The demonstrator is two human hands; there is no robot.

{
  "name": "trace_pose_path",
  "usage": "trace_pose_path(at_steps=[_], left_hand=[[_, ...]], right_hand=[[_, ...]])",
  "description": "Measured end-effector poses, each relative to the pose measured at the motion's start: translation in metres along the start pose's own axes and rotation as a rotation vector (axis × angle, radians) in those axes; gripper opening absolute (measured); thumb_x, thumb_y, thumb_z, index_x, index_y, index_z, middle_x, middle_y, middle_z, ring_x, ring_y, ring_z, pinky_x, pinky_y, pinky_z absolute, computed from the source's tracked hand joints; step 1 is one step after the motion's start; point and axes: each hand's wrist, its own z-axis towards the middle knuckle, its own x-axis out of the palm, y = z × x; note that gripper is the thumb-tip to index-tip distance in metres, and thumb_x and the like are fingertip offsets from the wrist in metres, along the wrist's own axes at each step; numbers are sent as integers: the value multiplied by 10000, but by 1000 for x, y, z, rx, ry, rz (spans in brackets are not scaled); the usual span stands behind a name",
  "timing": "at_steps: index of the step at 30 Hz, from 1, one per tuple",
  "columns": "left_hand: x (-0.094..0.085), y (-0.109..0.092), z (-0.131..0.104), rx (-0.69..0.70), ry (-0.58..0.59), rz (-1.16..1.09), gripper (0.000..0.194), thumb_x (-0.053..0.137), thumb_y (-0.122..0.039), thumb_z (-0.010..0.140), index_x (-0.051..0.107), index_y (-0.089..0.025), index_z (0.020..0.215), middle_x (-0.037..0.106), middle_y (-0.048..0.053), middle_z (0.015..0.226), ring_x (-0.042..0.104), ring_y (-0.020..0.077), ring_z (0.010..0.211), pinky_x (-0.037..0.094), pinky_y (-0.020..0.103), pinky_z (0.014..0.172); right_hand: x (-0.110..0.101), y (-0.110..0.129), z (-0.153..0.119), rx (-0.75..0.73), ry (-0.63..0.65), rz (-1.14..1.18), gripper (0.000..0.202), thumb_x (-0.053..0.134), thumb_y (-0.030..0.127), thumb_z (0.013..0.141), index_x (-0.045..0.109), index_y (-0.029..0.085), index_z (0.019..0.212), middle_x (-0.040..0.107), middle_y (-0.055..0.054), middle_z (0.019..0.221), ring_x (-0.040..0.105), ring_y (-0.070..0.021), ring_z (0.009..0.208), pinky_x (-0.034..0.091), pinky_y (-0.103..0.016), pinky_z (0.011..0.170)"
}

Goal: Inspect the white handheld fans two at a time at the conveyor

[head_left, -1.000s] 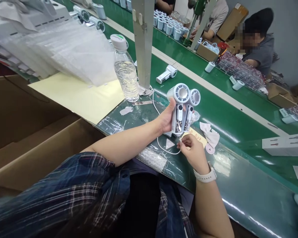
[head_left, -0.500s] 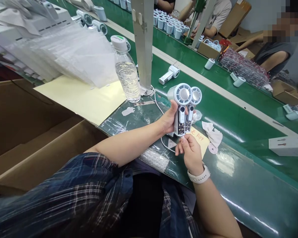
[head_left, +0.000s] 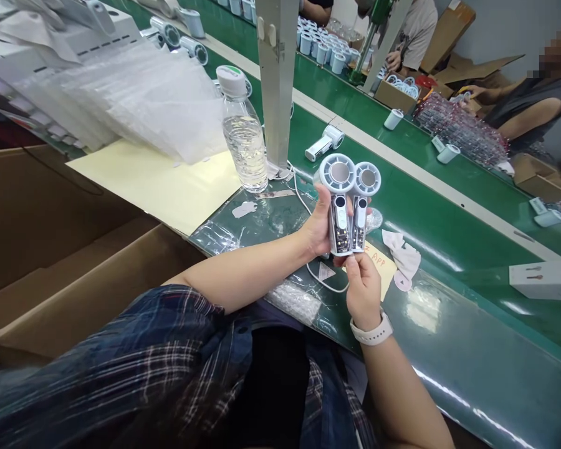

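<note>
Two pale-blue handheld fans are held side by side, upright, with their round heads towards me. My left hand [head_left: 318, 226] is wrapped round the handle of the left fan [head_left: 340, 215]; its fingers pass behind both. The right fan [head_left: 359, 218] leans against it. Dark panels with small circuit parts show on both handles. Below the handles my right hand [head_left: 363, 284] is closed, thumb and fingertips at the fans' bottom ends. A white cable [head_left: 318, 282] runs along the table into its fingers; the cable's end is hidden.
A water bottle [head_left: 244, 134] stands by a metal post [head_left: 277, 81]. Another fan [head_left: 325, 143] lies on the green belt [head_left: 430, 181]. Clear plastic bags [head_left: 154, 100] lie at left above an open carton [head_left: 75, 274]. A note [head_left: 382, 265] and cloth [head_left: 401, 252] lie right. Co-workers sit opposite.
The fans have spread slightly apart and turned more towards me. My right hand has shifted a little at their bottom ends, and the cable has moved right with it.
</note>
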Motion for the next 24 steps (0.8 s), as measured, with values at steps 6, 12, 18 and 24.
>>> trace_pose_path(at_steps=[6, 12, 18, 24], left_hand=[[2, -1, -3, 25, 38, 137, 831, 492, -1012, 704, 593, -189, 756, 727, 124, 1093, 641, 350, 1265, 594, 469, 944], [5, 8, -9, 114, 59, 271, 863, 577, -1048, 562, 541, -194, 684, 704, 135, 1131, 573, 381, 1333, 554, 490, 991], [8, 1, -9, 109, 70, 223, 817, 618, -999, 610, 564, -191, 724, 700, 118, 1086, 596, 378, 1322, 576, 485, 968], [13, -5, -12, 98, 13, 121, 637, 641, -832, 774, 625, -198, 835, 714, 78, 978, 666, 348, 1246, 596, 472, 969]], right_hand=[[2, -1, 0, 117, -31, 172, 414, 605, 543, 995, 524, 244, 721, 546, 49, 555, 565, -145, 561, 469, -298, 608], [5, -8, -4, 202, -57, 350, 438, 591, 576, 999, 448, 257, 735, 434, 106, 474, 462, -108, 410, 402, -258, 478], [-2, -15, -1, 105, -32, 165, 348, 547, 529, 1014, 564, 248, 809, 623, 10, 690, 625, -173, 677, 533, -333, 695], [-24, -16, 11, -111, -242, -107, 320, 461, 487, 1007, 670, 244, 1009, 660, -118, 1244, 626, -288, 1224, 492, -525, 1085]])
